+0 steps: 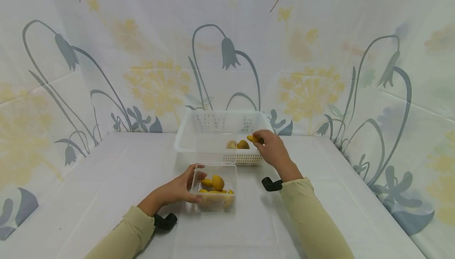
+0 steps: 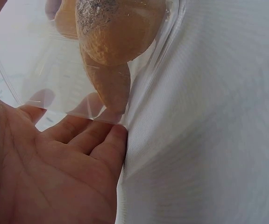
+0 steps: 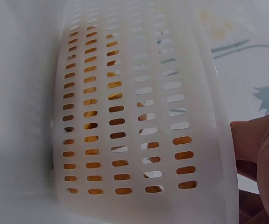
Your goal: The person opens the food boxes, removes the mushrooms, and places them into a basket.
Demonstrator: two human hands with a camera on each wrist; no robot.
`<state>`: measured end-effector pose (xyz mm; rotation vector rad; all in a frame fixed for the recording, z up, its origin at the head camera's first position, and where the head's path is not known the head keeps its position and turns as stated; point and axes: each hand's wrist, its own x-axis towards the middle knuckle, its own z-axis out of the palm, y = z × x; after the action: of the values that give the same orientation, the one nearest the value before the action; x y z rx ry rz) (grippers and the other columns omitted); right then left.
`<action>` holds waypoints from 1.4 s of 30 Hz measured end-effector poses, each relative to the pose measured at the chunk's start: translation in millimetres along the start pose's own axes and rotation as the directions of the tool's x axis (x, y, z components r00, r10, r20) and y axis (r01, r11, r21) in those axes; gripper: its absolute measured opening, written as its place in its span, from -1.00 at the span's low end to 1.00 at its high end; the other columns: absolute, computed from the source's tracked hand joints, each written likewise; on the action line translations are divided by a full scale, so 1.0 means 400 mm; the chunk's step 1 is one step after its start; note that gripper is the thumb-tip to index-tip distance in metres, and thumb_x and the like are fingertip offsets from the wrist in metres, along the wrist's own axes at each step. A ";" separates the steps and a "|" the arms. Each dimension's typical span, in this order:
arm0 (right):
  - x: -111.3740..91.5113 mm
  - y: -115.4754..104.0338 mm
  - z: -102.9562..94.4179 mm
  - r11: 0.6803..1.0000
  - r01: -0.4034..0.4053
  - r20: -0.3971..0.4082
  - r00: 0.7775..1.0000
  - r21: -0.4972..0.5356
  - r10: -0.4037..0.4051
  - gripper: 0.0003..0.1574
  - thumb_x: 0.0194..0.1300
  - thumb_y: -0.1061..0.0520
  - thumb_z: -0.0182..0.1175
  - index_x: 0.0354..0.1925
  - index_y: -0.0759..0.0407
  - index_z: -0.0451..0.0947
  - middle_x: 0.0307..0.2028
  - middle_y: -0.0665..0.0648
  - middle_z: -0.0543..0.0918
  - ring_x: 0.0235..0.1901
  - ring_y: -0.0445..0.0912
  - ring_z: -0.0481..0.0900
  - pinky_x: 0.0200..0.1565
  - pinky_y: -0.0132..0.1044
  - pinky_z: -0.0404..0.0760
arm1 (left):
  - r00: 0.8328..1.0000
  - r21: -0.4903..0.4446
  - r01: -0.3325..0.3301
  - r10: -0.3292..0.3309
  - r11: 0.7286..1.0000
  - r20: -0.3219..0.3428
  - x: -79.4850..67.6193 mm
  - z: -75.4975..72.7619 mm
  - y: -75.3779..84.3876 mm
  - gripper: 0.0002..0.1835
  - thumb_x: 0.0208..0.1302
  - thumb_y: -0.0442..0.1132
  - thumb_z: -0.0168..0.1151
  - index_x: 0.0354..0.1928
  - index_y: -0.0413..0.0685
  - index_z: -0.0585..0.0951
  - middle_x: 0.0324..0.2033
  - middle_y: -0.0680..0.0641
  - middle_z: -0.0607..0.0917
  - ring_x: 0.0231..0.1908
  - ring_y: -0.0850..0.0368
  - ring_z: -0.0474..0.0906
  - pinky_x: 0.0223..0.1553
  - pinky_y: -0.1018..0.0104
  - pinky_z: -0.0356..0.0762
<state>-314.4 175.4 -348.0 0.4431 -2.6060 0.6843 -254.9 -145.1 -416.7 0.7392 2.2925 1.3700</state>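
My left hand [image 1: 179, 187] grips the left side of a clear plastic box [image 1: 232, 172], thumb near the front corner and fingers at the back. Yellow mushrooms [image 1: 218, 182] lie inside the box; through its wall in the left wrist view a mushroom [image 2: 120, 35] shows a rounded cap with a grey, flaky patch. Over the near right rim of a white slotted basket [image 1: 199, 157], my right hand [image 1: 273, 148] pinches a small yellow mushroom [image 1: 251, 138]. In the right wrist view the basket wall [image 3: 139, 112] fills most of the picture, and only part of my right hand [image 3: 263, 158] shows.
The basket stands behind the box, near the patterned backdrop [image 1: 160, 53]. More mushrooms [image 1: 243, 144] lie in its right part, and orange-yellow shapes show through its slots. A white cloth [image 1: 117, 180] covers the table. Black wrist mounts [image 1: 271, 184] stick out beside both sleeves.
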 end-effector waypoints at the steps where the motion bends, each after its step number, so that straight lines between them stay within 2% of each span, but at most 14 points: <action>1: 0.000 0.001 0.001 1.000 -0.002 -0.005 1.000 -0.010 0.002 -0.67 0.18 0.12 0.21 -0.05 0.09 0.51 -0.06 0.09 0.56 -0.21 -0.05 0.52 -0.16 -0.17 0.54 | 1.000 0.000 -0.001 0.001 1.000 -0.001 0.001 0.000 0.000 0.04 -0.11 -0.02 0.43 0.31 0.10 -0.08 0.28 -0.10 0.26 0.36 -0.07 0.03 0.31 -0.13 -0.01; 10: 0.004 0.011 0.009 0.999 -0.025 -0.015 1.000 -0.041 0.024 -0.76 0.23 0.10 0.15 -0.11 0.08 0.56 0.00 0.13 0.54 -0.09 0.04 0.54 -0.13 -0.09 0.54 | 1.000 -0.006 -0.009 0.009 1.000 0.003 -0.001 0.000 0.002 0.04 -0.10 -0.02 0.42 0.31 0.10 -0.08 0.29 -0.11 0.26 0.36 -0.06 0.04 0.31 -0.13 -0.02; 21: 0.002 0.010 0.004 0.999 0.000 0.004 1.000 -0.040 0.000 -0.81 0.22 0.10 0.16 -0.19 0.09 0.61 -0.11 0.12 0.60 -0.14 0.04 0.57 -0.14 -0.10 0.54 | 1.000 -0.009 -0.011 0.011 1.000 0.005 -0.002 0.002 0.003 0.04 -0.10 -0.02 0.42 0.31 0.10 -0.08 0.29 -0.12 0.25 0.37 -0.07 0.00 0.31 -0.13 -0.04; 32: 0.002 -0.006 -0.003 0.999 0.037 0.050 0.998 -0.026 -0.036 -0.79 0.23 0.09 0.15 -0.17 0.08 0.60 -0.11 0.07 0.61 -0.16 0.03 0.55 -0.15 -0.13 0.52 | 1.000 -0.008 -0.005 0.005 1.000 -0.002 -0.001 0.001 0.008 0.01 -0.10 -0.03 0.42 0.29 0.14 -0.06 0.29 -0.12 0.26 0.36 -0.06 0.02 0.31 -0.12 -0.01; 42: -0.006 -0.043 -0.022 0.999 0.046 0.084 0.995 0.015 -0.048 -0.78 0.24 0.01 0.12 -0.20 0.04 0.60 -0.08 0.04 0.61 -0.06 -0.03 0.53 -0.04 -0.09 0.51 | 1.000 -0.004 0.006 -0.006 1.000 0.002 -0.002 0.000 0.002 0.03 -0.10 -0.02 0.42 0.31 0.12 -0.07 0.28 -0.09 0.27 0.36 -0.06 0.02 0.31 -0.11 -0.01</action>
<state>-302.9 166.3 -335.5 0.5469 -2.6623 0.6810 -254.0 -145.0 -415.9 0.7313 2.2882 1.3699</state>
